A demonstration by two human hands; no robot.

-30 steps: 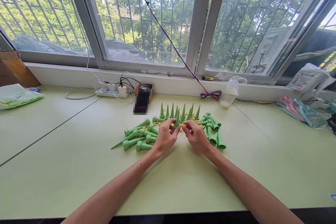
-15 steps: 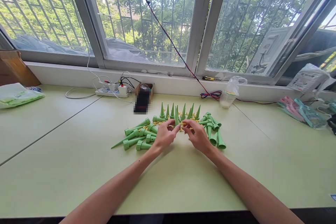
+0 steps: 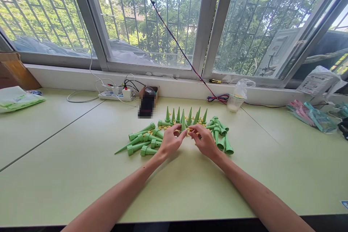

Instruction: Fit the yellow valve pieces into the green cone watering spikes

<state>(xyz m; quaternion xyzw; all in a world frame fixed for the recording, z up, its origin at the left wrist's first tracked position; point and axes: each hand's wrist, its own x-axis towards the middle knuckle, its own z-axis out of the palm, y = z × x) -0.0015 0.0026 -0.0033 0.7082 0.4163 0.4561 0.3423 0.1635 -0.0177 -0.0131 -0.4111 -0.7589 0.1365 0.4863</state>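
Observation:
My left hand [image 3: 171,141] is closed around the lower part of a green plastic watering spike [image 3: 183,120], which points up. Beside it, my right hand [image 3: 204,140] pinches a small yellow plastic piece [image 3: 188,129] against the spike's side; the fingers partly hide where the two meet. Behind the hands, several green spikes [image 3: 199,114] stand upright with small yellow pieces among them. More spikes with ribbed caps [image 3: 133,148] lie in a loose pile left of my left hand. To the right of my right hand is another pile of green spikes [image 3: 228,146], their wide ends toward me.
Along the window sill are a power strip [image 3: 108,96] with plugs and cables, a small box with a blurred dark object [image 3: 146,105], coiled red-blue wire [image 3: 221,98] and a plastic cup with a bag [image 3: 235,103]. Plastic bags [image 3: 315,116] lie at the far right of the table [image 3: 185,188].
Both hands keep nearly the same place and grip. The fingertips of my right hand have shifted slightly at the yellow piece; the piles stay as they were.

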